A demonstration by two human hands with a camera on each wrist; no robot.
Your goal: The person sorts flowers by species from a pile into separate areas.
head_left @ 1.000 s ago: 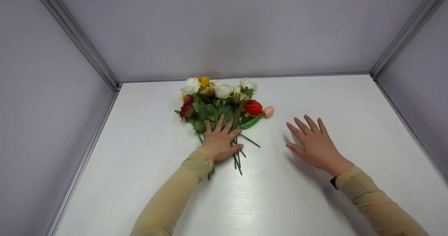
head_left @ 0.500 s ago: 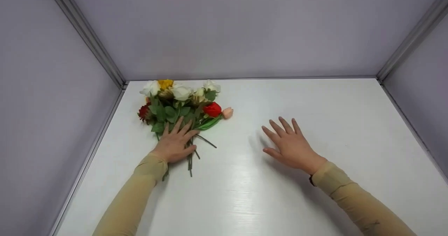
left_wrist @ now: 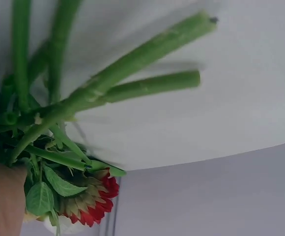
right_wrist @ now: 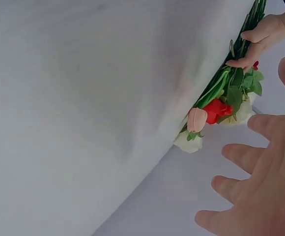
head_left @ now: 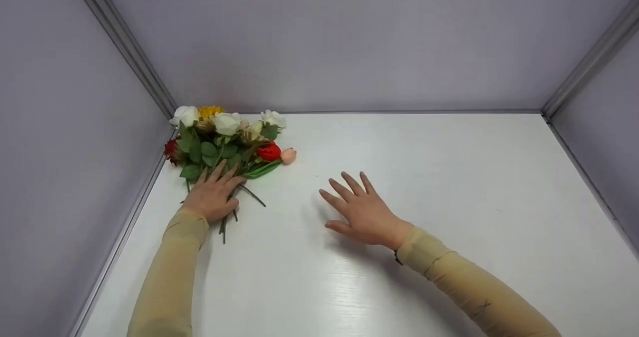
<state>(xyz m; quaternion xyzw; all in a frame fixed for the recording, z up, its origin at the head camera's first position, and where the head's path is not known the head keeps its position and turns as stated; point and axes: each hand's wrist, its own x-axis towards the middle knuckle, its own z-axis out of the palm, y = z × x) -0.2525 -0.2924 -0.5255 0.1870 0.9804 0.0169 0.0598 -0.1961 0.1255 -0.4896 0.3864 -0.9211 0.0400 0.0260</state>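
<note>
In the head view a bunch of flowers (head_left: pixel 209 150) lies at the table's far left corner, blooms toward the back wall and green stems toward the front. Among the blooms are white roses (head_left: pixel 227 124), a yellow flower (head_left: pixel 209 111), a red flower (head_left: pixel 268 151), a pale pink tulip (head_left: pixel 288 156) and a dark red bloom (head_left: pixel 171 152). My left hand (head_left: pixel 212 197) rests on the stems, its fingers spread. The left wrist view shows cut stem ends (left_wrist: pixel 152 83) close up. My right hand (head_left: pixel 363 214) hovers over the table's middle with fingers spread, holding nothing.
The white table (head_left: pixel 424 177) is bounded by a pale back wall (head_left: pixel 349 42) and by a left side panel (head_left: pixel 60 127) and a right side panel (head_left: pixel 609 117). The bunch's left blooms are close to the left panel.
My left hand and the bunch of flowers have slid left across the table into the far left corner. My right hand has also moved left, its fingers still spread.
</note>
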